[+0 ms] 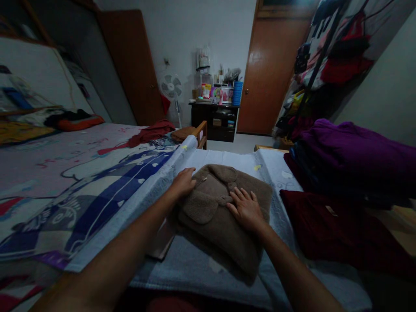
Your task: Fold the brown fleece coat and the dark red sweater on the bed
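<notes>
A brown fleece garment with a rounded collar [224, 216] lies folded in front of me on a light blue cloth. My right hand [247, 209] rests flat on its upper face near the collar, fingers spread. At the garment's upper left edge is my left hand [184, 183], with its fingers stretched out and the thumb close to the fabric. Under the left forearm, a flat pale item with a dark edge [161, 243] sticks out beside the garment; what it is I cannot tell.
On the right are a folded dark red garment [325, 225] and a pile topped with purple cloth [354, 141]. A bed with a patterned blanket [107, 190] stretches along the left. Beyond stand a fan [172, 86], a dark cabinet [212, 121] and a wooden door [273, 73].
</notes>
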The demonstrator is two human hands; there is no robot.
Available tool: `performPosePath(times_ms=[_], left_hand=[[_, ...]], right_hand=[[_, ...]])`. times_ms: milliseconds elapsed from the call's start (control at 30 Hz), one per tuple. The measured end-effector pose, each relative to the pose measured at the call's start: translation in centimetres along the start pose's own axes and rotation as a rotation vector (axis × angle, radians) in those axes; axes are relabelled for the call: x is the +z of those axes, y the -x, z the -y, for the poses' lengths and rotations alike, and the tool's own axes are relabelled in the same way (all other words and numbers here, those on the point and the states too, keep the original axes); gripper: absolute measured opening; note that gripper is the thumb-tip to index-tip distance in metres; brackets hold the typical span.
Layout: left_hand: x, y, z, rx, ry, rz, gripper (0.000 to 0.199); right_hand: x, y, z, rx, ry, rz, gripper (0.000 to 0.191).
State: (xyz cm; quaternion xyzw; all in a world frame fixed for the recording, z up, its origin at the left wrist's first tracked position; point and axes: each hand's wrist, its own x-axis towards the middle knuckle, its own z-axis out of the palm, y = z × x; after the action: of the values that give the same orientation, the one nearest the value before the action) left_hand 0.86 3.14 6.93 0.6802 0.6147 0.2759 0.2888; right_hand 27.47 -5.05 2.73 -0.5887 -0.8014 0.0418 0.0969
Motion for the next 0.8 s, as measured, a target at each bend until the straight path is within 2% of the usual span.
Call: performPosePath(times_ms=[100, 167, 233, 333, 433, 567, 800], left_hand=[[2.4, 2.7, -2.8, 0.327, -0.371, -0.075, 0.041], [4.3, 4.7, -4.1, 0.449, -0.481, -0.031, 0.039], [6.1, 6.4, -4.8, 0.498, -0.532, 0.019, 0.040], [8.2, 7.8, -4.5, 0.464, -0.550, 0.073, 0.052], [9.4, 8.3, -3.5, 0.404, -0.528, 0.084, 0.062], [10.3, 8.6, -2.6, 0.364, -0.527, 0.076, 0.063], [11.3, 9.0, -2.0, 0.375, -0.588, 0.011, 0.063]], right_hand=[[-1.2, -0.6, -0.1, -0.016, -0.047, 0.013, 0.055], [-1.9, -1.4, -0.4, -0.007, -0.095, -0.013, 0.047], [-2.2, -2.4, -0.7, 0.010, -0.112, -0.075, 0.044], [-1.4, -3.8, -1.5, -0.025, -0.061, -0.090, 0.049], [0.0, -4.5, -1.9, -0.056, -0.009, 0.023, 0.056], [1.4, -4.4, -1.9, -0.054, 0.035, 0.077, 0.062], [2.5, -4.2, -1.8, -0.050, 0.076, 0.052, 0.064]])
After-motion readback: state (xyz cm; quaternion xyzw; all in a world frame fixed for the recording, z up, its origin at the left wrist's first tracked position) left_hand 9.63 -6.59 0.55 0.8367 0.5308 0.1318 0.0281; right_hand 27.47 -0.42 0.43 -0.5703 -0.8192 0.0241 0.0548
